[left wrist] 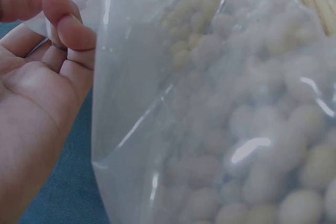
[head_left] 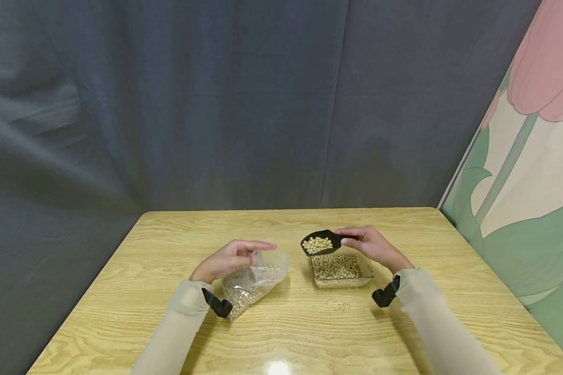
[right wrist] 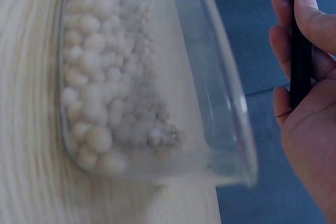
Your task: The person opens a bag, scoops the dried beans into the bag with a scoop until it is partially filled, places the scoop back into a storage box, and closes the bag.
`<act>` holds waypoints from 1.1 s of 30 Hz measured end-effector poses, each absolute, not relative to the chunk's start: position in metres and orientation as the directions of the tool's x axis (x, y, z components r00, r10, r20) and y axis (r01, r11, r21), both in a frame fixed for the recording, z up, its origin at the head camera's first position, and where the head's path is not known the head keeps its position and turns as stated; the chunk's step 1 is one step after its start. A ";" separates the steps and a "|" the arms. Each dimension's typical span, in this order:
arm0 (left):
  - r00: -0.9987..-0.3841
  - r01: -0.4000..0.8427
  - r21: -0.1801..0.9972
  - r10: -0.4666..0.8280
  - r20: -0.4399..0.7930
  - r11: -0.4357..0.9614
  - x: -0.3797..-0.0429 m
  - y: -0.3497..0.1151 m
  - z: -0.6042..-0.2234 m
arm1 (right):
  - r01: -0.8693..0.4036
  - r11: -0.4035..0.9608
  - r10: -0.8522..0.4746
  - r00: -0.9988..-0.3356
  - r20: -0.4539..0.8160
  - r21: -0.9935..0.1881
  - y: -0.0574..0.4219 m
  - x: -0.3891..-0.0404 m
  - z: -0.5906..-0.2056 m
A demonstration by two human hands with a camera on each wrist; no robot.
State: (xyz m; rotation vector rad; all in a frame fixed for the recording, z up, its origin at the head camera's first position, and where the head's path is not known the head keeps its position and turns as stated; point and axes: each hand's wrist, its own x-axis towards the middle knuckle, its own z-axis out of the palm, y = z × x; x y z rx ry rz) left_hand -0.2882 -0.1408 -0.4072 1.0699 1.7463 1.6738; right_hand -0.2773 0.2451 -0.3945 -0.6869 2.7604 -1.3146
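My right hand (head_left: 372, 245) grips the handle of a black scoop (head_left: 332, 237), held level above the back of a clear box. Pale round beans (head_left: 317, 244) fill the scoop. More beans lie inside the clear box (head_left: 342, 283). To the left, my left hand (head_left: 230, 260) pinches the rim of a clear plastic bag (head_left: 258, 284), which leans toward the right with its mouth spread. Beans show through the bag's side (left wrist: 273, 145) in the left wrist view. In the right wrist view, fingers and thumb wrap the scoop's black handle (right wrist: 301, 56).
The wooden table (head_left: 145, 260) carries the bag and the box. A few small pale marks (head_left: 339, 305) show on it in front of the box. Behind stands a dark curtain (head_left: 244, 114), and at the right a wall with a painted flower (head_left: 521, 208).
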 end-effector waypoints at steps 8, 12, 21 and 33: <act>-0.577 0.201 0.978 0.801 0.158 -0.048 -0.287 -0.141 -0.407 | -0.370 0.541 -0.398 -0.904 0.158 -0.756 0.232 -0.281 -0.390; -0.581 0.200 0.979 0.799 0.155 -0.044 -0.288 -0.141 -0.408 | -0.384 0.547 -0.413 -0.897 0.159 -0.744 0.226 -0.282 -0.388; -0.573 0.202 0.978 0.803 0.164 -0.055 -0.289 -0.141 -0.409 | -0.408 0.543 -0.452 -0.879 0.155 -0.734 0.213 -0.283 -0.386; -0.570 0.194 0.979 0.805 0.165 -0.064 -0.288 -0.140 -0.409 | -0.446 0.541 -0.485 -0.858 0.169 -0.713 0.197 -0.280 -0.385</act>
